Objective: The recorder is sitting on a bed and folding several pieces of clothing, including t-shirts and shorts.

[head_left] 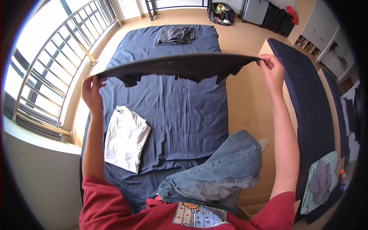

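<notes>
A black garment [184, 64] hangs stretched in the air above the bed, held up at its two upper corners. My left hand [92, 92] pinches its left corner, and my right hand [273, 72] pinches the right one. Its lower edge hangs uneven, and I cannot tell which kind of garment it is. Below my left hand, a folded white garment [125, 140] lies on the dark blue bedsheet [180, 122]. Farther off, a folded dark garment [174, 35] rests near the bed's far end.
Metal window railings [57, 65] run along the left. Right of the bed, past a strip of wooden floor [245, 99], stands a long dark blue padded piece [303, 88]. Grey and pale green cloths [321, 180] lie at its near end. A black bag [221, 14] and suitcases [255, 13] stand at the back.
</notes>
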Tool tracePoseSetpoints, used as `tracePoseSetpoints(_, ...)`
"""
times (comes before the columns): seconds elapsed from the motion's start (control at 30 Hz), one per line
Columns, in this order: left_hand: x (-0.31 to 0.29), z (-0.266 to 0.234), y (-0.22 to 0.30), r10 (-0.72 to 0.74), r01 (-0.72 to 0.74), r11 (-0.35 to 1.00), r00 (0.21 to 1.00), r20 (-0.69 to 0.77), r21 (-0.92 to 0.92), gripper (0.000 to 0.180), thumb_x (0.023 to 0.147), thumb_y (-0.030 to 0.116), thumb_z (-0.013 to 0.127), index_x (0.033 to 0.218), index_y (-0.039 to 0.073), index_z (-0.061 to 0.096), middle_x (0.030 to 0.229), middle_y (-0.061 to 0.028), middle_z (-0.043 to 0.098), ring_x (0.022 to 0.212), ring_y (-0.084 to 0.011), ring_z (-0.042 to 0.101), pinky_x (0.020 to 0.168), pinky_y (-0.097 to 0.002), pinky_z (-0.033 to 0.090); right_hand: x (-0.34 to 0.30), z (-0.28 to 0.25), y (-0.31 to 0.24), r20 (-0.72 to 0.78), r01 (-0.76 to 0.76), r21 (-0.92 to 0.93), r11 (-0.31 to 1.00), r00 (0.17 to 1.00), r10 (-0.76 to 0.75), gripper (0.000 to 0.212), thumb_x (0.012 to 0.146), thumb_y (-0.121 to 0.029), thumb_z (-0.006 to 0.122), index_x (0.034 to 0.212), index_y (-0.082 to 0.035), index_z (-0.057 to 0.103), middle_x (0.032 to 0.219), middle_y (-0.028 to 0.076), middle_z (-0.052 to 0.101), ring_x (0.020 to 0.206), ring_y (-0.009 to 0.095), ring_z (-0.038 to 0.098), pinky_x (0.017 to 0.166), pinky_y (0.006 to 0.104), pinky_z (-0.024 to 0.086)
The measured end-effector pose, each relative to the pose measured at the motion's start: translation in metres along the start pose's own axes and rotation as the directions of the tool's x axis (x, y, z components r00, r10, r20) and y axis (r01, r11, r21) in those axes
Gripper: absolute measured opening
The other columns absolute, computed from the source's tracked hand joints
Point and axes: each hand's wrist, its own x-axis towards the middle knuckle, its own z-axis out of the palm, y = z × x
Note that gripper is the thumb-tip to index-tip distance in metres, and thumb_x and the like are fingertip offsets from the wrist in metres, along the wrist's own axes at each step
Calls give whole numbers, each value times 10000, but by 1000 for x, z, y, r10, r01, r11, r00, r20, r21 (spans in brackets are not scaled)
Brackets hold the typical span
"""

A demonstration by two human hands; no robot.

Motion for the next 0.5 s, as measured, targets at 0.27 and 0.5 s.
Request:
tracePoseSetpoints(0.27,-222,-74,-81,-385,200,843,873,299,500,65,859,-29,555,894,0,602,912,-76,679,796,-132,635,709,-255,485,-150,8,134,599,240,-414,878,798,65,68,708,25,582,752,-26,579,809,128,565,759,280,594,644,353,484)
tracePoseSetpoints(0.5,-278,-71,-92,-463,237,835,791,399,497,65,773,-32,625,833,-40,601,895,-128,634,764,-210,653,715,-278,517,-179,6,150,713,213,-545,811,626,315,57,728,-22,568,758,-65,593,826,121,582,800,314,589,683,401,492)
